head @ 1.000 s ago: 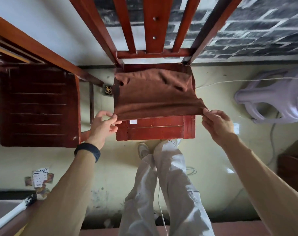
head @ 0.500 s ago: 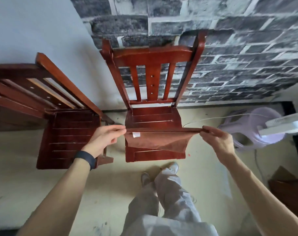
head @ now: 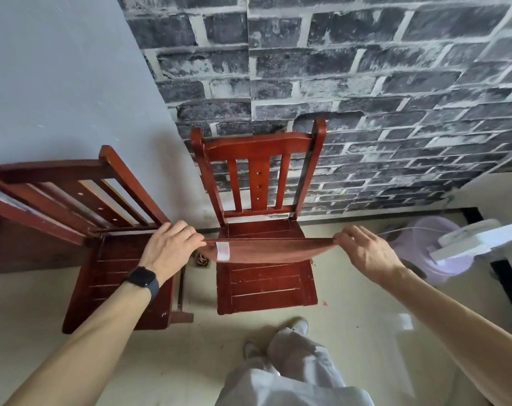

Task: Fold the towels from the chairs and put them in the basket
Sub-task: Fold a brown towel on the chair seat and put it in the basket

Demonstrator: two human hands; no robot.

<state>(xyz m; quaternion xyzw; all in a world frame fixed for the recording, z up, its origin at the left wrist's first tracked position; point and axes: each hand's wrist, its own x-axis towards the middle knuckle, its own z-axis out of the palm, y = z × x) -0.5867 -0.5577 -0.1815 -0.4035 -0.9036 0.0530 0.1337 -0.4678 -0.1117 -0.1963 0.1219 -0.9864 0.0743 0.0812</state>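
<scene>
On the far left, an empty wooden chair (head: pixel 117 259) is standing angled against the pale wall. Just to its right, my left hand (head: pixel 168 249) is pinching one end of the brown towel (head: pixel 266 253), fingers closed tight on the cloth, a dark watch (head: pixel 142 281) sitting on that wrist. The towel is hanging in the air, stretched flat between both hands above the seat of the second chair (head: pixel 263 230), with a white label (head: pixel 223 251) showing near the left end; it looks already doubled, sagging slightly in the middle. My right hand (head: pixel 366 253) is gripping the other end in the same way, closed on the fabric. Further right, a lilac plastic stool (head: pixel 442 250) is lying by the brick wall. The basket is not showing anywhere in view.

To fold well here, I am thinking both grips should be keeping even tension so the top edge stays straight, then bringing the ends together with corners matched before letting either side go. Slack on one side would likely be skewing the fold.
</scene>
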